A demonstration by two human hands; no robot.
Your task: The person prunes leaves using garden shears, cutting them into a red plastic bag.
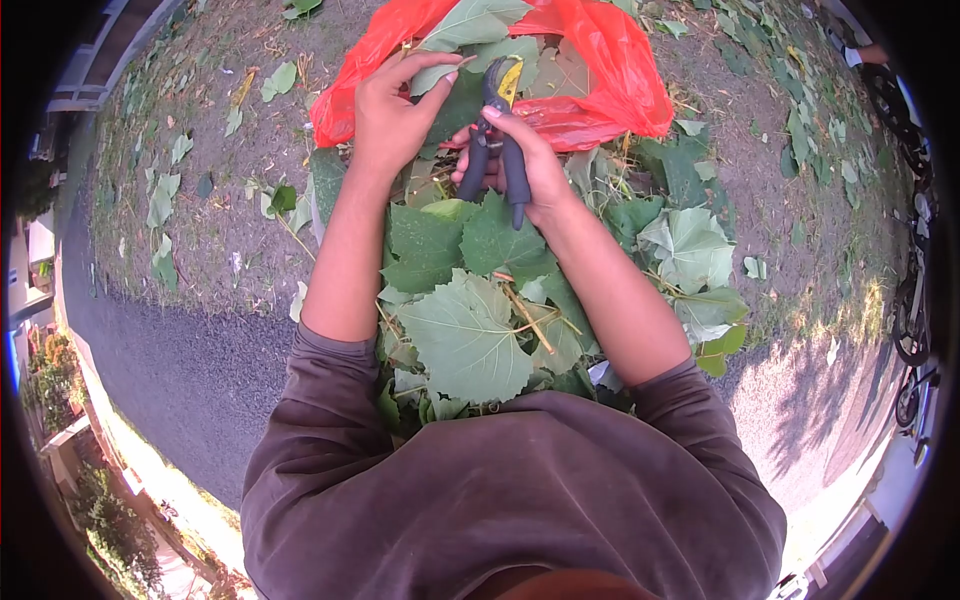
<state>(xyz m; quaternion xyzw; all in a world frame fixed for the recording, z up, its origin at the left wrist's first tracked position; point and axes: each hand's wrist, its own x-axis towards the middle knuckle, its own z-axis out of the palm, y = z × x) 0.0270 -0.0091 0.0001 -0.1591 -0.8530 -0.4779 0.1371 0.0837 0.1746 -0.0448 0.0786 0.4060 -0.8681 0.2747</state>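
My left hand (398,112) is closed in a pinch on a green leaf (432,76), in front of the red plastic bag (632,75). In my right hand (530,165) is a pair of pruning shears (514,180) with dark handles and a yellow-marked blade, pointing away from me toward the bag. The bag lies with its mouth spread, and a large leaf (478,22) shows at its opening. Below my hands is a heap of broad leaves (470,335) with some stems, close to my body. My right palm is partly hidden behind the handles.
Loose leaves (160,200) lie scattered over the bare soil (250,160) on both sides. Grey pavement (190,365) runs at the left. Bicycle wheels (908,310) stand at the far right edge, and plants (60,375) grow at the far left.
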